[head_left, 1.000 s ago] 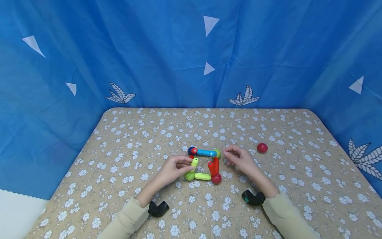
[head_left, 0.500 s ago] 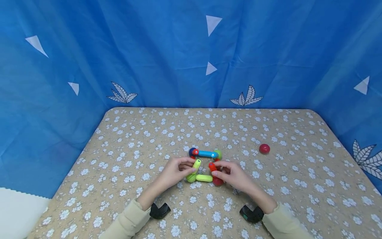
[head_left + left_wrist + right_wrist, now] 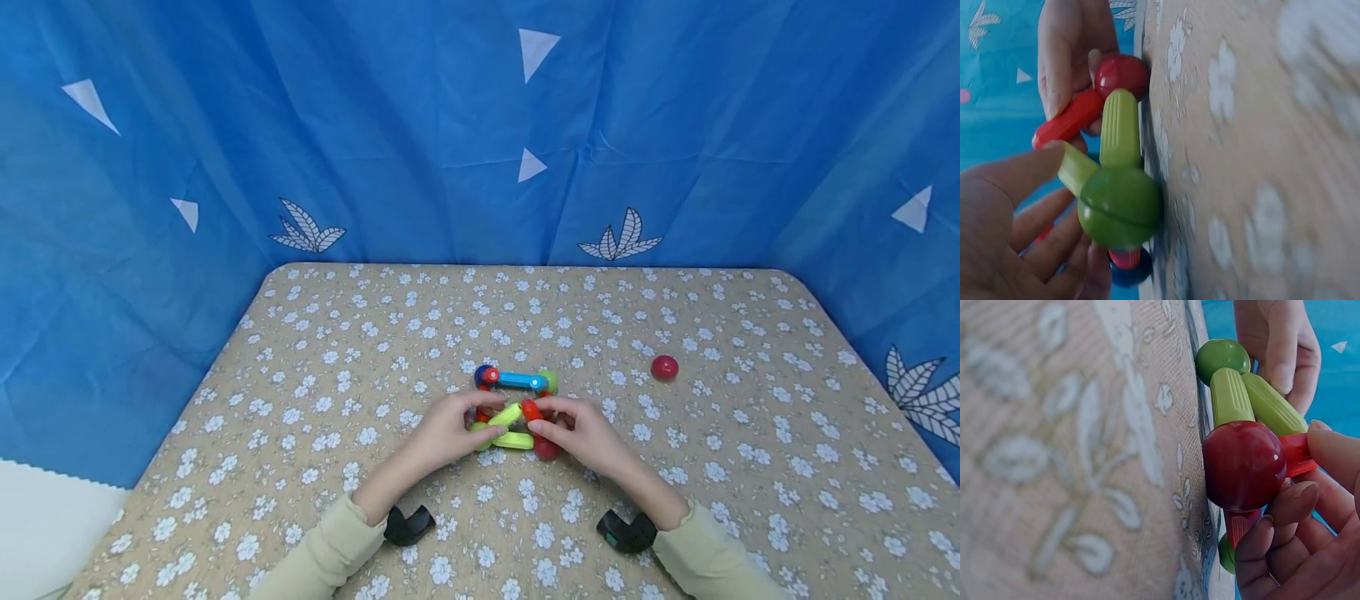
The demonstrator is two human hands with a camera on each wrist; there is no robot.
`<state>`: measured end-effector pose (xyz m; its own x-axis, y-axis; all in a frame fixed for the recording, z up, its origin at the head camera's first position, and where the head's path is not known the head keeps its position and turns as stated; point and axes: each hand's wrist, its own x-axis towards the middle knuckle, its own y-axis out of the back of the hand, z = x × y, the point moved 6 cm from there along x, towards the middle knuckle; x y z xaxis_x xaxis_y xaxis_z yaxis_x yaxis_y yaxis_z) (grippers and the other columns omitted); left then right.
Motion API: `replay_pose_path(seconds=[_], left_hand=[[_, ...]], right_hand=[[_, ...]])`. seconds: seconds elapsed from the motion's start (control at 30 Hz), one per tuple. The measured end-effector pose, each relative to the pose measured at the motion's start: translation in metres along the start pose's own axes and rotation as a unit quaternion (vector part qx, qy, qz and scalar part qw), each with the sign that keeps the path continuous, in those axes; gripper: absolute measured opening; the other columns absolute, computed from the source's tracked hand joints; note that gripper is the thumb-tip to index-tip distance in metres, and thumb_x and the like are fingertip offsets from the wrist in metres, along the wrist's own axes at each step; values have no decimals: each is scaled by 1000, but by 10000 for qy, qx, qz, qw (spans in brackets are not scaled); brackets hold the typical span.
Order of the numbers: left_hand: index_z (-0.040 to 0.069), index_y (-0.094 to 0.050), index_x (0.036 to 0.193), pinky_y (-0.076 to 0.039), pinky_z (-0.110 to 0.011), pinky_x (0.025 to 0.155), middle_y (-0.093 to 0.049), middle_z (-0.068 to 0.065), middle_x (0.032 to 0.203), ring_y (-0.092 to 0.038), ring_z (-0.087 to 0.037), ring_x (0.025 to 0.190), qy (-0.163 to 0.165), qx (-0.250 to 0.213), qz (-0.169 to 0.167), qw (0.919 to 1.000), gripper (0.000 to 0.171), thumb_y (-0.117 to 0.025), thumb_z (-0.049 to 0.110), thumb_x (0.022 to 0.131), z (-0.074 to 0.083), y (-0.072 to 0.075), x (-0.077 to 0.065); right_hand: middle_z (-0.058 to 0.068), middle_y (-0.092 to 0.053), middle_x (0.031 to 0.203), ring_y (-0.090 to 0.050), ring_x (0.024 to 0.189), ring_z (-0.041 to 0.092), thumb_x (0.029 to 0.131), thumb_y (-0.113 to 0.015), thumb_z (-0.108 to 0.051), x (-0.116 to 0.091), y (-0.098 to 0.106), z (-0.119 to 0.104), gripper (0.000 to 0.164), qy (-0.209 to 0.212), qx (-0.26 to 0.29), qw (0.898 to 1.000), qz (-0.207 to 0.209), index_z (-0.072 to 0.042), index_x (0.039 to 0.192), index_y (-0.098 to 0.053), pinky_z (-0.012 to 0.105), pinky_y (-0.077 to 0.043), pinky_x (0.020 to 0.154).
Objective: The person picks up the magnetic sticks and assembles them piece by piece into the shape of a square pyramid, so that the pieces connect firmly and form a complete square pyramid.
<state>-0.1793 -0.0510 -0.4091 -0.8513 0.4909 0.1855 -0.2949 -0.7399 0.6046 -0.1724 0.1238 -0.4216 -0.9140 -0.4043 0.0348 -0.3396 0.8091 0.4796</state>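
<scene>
In the head view my left hand (image 3: 442, 427) pinches a yellow-green magnetic rod (image 3: 507, 414) rising at a slant from a green ball (image 3: 1120, 209). My right hand (image 3: 588, 435) pinches a red rod (image 3: 530, 409), which slants up from a red ball (image 3: 1244, 465). The upper tips of these rods lean together; whether they touch I cannot tell. Another yellow-green rod (image 3: 513, 441) lies flat, joining the two front balls. Behind, a light blue rod (image 3: 514, 380) spans a dark blue ball (image 3: 482, 376) and a second green ball (image 3: 551, 382). Fingers partly hide the red side rods.
A loose red ball (image 3: 664, 367) lies on the flowered tablecloth (image 3: 750, 450), right of the assembly. Blue curtains (image 3: 420, 125) surround the table's back and sides. A black wrist device (image 3: 408, 526) sits at the left wrist, another (image 3: 627, 532) at the right.
The right hand has come left from beside the assembly and taken hold of the red rod. The left hand has tilted its yellow-green rod rightward, towards the red rod's tip.
</scene>
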Motion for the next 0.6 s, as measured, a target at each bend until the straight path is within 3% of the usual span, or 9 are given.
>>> replay_pose_path(seconds=[0.13, 0.33, 0.6], left_hand=[[5, -68, 110, -49, -24, 68, -65, -1, 94, -59, -11, 80, 47, 369, 64, 9993, 30, -74, 12, 81, 5, -3, 2], [4, -65, 108, -50, -24, 68, -64, 2, 89, -58, -10, 78, 282, -177, 124, 9994, 28, -71, 4, 80, -3, -3, 2], [2, -63, 108, -51, -25, 71, -64, -1, 91, -60, -11, 80, 345, -654, 187, 9971, 27, -69, 3, 82, -7, -1, 1]], right_hand=[[-2, -51, 68, -40, 53, 11, 89, -66, -18, 0, 0, -1, 22, 16, -85, 10000, 25, -6, 107, -67, 23, -34, 47], [-2, -54, 72, -41, 54, 12, 88, -67, -17, 1, -1, -1, 22, 2, -243, 9997, 85, -6, 107, -67, 24, -36, 48], [-5, -52, 69, -41, 52, 10, 86, -69, -17, 2, -1, -4, 21, 89, -500, 9984, 241, -6, 105, -67, 23, -35, 46]])
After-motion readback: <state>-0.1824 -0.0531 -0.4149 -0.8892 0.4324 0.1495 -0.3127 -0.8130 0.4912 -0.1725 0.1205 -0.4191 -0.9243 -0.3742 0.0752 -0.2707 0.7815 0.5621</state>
